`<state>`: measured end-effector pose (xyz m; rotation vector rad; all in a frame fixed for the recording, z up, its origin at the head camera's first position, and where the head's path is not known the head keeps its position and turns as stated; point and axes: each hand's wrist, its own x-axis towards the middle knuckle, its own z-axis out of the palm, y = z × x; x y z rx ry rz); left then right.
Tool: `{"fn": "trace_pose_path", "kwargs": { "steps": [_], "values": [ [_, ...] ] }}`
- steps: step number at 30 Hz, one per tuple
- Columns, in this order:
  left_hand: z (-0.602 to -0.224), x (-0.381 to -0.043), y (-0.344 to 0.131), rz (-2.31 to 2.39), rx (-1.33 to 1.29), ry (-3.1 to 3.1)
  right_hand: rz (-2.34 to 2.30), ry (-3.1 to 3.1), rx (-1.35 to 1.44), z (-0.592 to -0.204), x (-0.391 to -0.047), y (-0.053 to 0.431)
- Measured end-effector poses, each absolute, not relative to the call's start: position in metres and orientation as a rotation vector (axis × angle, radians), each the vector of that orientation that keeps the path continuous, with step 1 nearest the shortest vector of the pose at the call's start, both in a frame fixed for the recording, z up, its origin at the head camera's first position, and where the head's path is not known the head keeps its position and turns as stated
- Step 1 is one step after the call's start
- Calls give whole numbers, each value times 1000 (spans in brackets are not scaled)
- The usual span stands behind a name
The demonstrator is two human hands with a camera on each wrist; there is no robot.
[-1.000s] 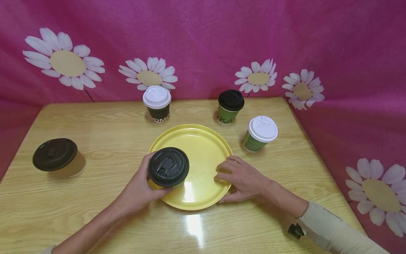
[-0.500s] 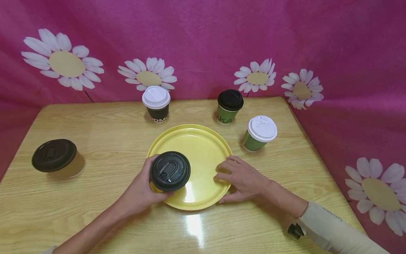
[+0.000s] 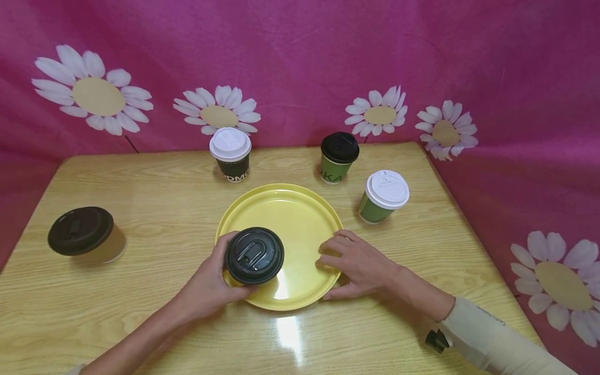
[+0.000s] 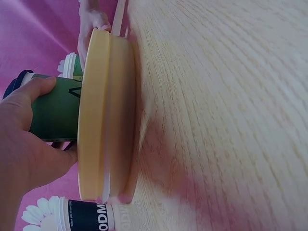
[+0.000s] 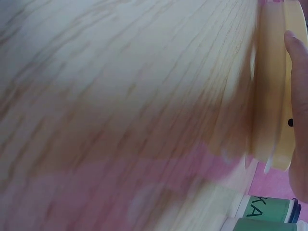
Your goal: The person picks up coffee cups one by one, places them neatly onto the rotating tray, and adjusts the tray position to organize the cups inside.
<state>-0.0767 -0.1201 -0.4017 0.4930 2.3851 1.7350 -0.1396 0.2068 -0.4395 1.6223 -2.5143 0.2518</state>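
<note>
My left hand (image 3: pixel 211 284) holds a paper coffee cup (image 3: pixel 254 255) with a black lid, fingers and thumb round its side. In the left wrist view the cup (image 4: pixel 55 108) shows a green wall; its bottom is hidden behind the rim of a round yellow tray (image 3: pixel 304 224), so I cannot tell whether it touches down. The cup is over the tray's near left part. At the opposite side my right hand (image 3: pixel 358 265) grips the tray's rim, fingers bent over the edge. The right wrist view shows the thumb (image 5: pixel 296 45) against the tray's outer wall.
Behind the tray stand a dark cup with a white lid (image 3: pixel 230 153) and a green cup with a black lid (image 3: pixel 338 159). A green white-lidded cup (image 3: pixel 384 195) is right of it. Far left stands a tan, dark-lidded cup (image 3: pixel 86 234). Pink flowered cloth (image 3: pixel 300 62) borders the wooden table (image 3: pixel 154 208).
My left hand has moved the held cup slightly right and toward me over the tray. The right hand stays at the rim, and the other cups stand where they were.
</note>
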Motion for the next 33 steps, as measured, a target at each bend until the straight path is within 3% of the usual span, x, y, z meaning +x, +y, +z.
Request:
{"fn": "trace_pose_path", "kwargs": {
  "steps": [33],
  "values": [
    [-404, -73, -119, 1637, 456, 2448, 257, -2499, 1625, -440, -139, 206]
  ]
}}
